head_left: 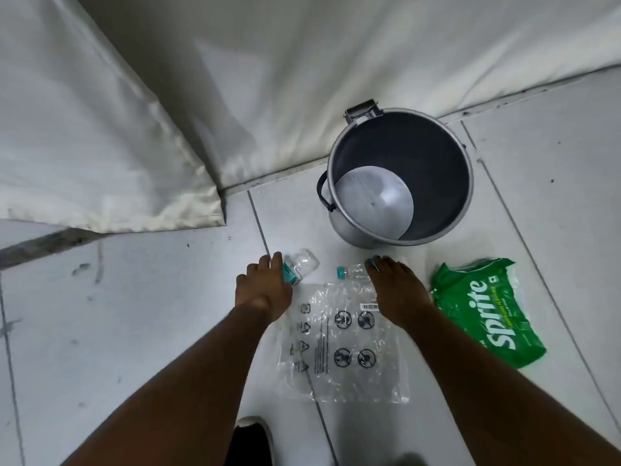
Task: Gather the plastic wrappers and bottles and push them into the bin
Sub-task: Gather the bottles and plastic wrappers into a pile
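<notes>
hands are both low: left hand [263,284] curls round one small bottle [299,265], right hand [396,287] lies flat on another bottle [353,271]; bin [339,210] stands open just ahead.

Soft, even light, faint shadows, wide-angle bending at edges, slightly blurred throughout.

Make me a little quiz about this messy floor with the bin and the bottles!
1. True or false: the bin already has rubbish in it.
2. Which wrapper is green: A) the Sprite wrapper or B) the clear plastic bag?
3. What is the left hand reaching onto?

Key:
1. False, it looks empty.
2. A.
3. A crushed plastic bottle. The right hand lies on another bottle with a teal cap.
</notes>
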